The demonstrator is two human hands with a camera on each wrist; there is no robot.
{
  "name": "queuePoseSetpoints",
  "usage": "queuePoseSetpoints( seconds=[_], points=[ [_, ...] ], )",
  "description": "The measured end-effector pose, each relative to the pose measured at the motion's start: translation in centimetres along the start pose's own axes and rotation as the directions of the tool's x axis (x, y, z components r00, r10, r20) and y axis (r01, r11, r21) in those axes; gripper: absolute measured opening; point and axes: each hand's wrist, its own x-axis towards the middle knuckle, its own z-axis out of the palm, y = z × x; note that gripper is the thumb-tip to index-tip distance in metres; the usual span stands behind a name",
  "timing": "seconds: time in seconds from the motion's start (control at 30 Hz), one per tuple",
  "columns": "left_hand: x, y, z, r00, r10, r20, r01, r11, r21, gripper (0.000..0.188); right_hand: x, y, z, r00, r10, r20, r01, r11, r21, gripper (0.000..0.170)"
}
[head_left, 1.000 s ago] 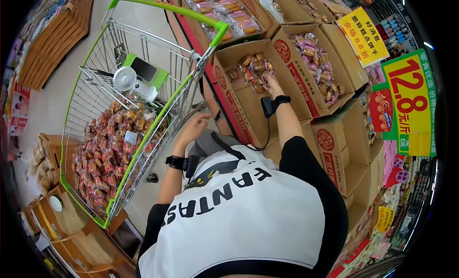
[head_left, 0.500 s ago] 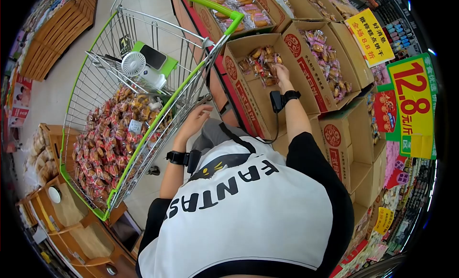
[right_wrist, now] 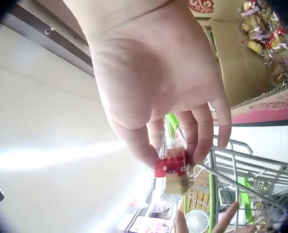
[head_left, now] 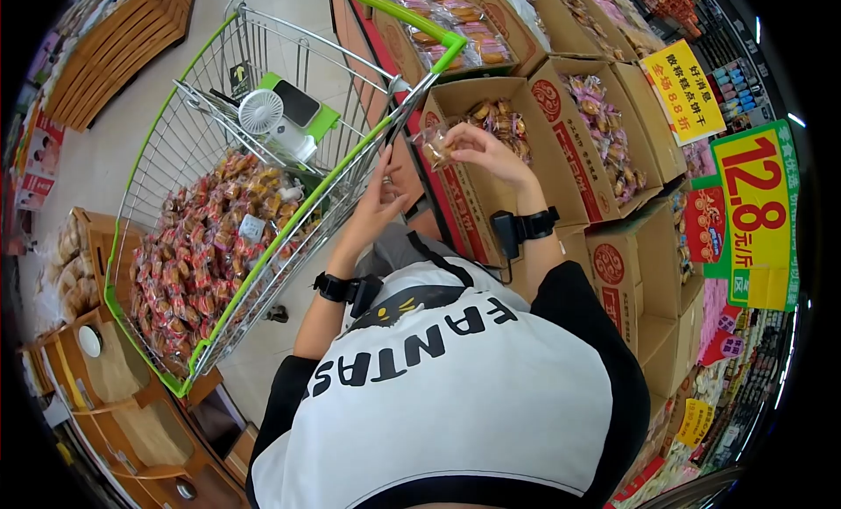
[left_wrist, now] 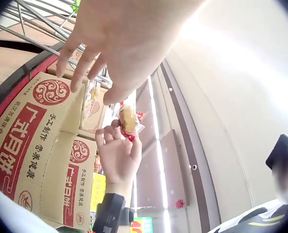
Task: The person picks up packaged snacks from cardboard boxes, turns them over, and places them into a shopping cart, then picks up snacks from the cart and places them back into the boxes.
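From my end I count one wrapped pastry (head_left: 437, 148), pinched between thumb and fingertips of the right hand (head_left: 495, 155), near one cardboard box (head_left: 547, 189), on its cart side. The left hand (head_left: 377, 204) reaches forward, fingers spread, beside one cart (head_left: 452, 45) carrying one fan (head_left: 261, 112) and one phone (head_left: 298, 102).

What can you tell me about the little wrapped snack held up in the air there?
The wrapped snack is a small golden-yellow piece inside clear, crinkly wrapping that looks like plastic, with a red band across it. The thumb and fingers of the right hand pinch it; the left hand is apart from it. In the head view it shows over the edge of a cardboard box, on the side toward the shopping cart. I cannot read any print on it.
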Motion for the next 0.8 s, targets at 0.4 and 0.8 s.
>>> queuePoseSetpoints(
  seconds=[0.4, 0.8],
  points=[
    [-0.4, 1.6, 0.2, 0.999, 0.043, -0.031, -0.048, 0.976, -0.214, 0.031, 0.3, -0.4, 2.2, 0.928, 0.044, 0.371, -0.065, 0.997, 0.044, 0.037],
    [-0.8, 1.5, 0.0, 0.997, -0.006, -0.072, -0.003, 0.992, -0.128, 0.021, -2.4, 10.3, -10.3, 0.589, 0.500, -0.635, -0.476, 0.849, 0.228, 0.033]
  ],
)
